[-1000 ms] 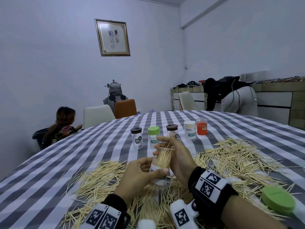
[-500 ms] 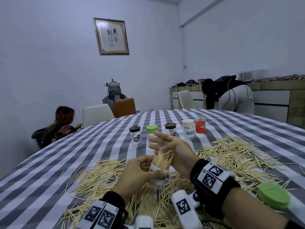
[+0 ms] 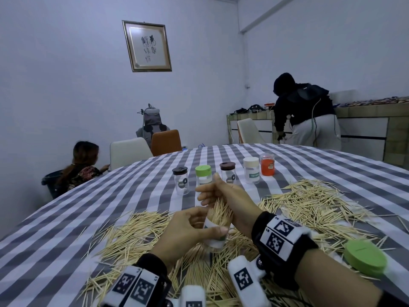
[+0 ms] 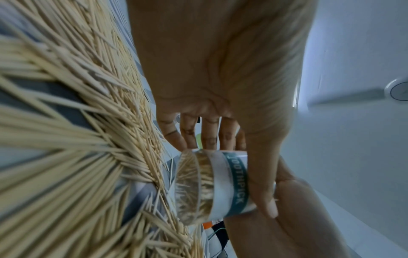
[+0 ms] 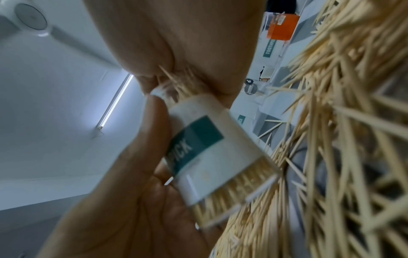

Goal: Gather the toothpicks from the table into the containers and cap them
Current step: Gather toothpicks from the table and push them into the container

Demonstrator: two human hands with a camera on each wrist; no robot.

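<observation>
1. Your left hand [image 3: 186,231] is curled round a clear toothpick container [image 3: 215,232], thumb across its white-and-teal label, holding it just above the tabletop [image 3: 124,196] at about 6 o'clock of the scene. The left wrist view shows its clear base packed with toothpick ends.
2. Your right hand [image 3: 223,196] sits over the container's open mouth, fingers bent and closed round a bundle of toothpicks [image 3: 221,209] that stick out of the top. The bundle fans out above the rim; its lower ends are inside the container.
3. Loose toothpicks [image 3: 309,204] lie all around your hands: one spread from 7 to 9 o'clock, a denser one from 1 to 4 o'clock, and more directly under your wrists. There are too many to count.
4. A loose green cap [image 3: 365,259] lies on the tabletop at 4 o'clock, among the toothpicks, well apart from the held container.
5. Five capped containers stand in a row at 12 o'clock beyond your hands: black-capped [image 3: 180,179], green-capped [image 3: 203,175], brown-capped [image 3: 228,172], cream-capped [image 3: 251,170] and an orange one with a clear lid [image 3: 267,164]. Your right hand partly covers the green-capped and brown-capped ones.
6. Two other people are in the room, one seated at 9 o'clock, one bent over a counter at 1 o'clock.
</observation>
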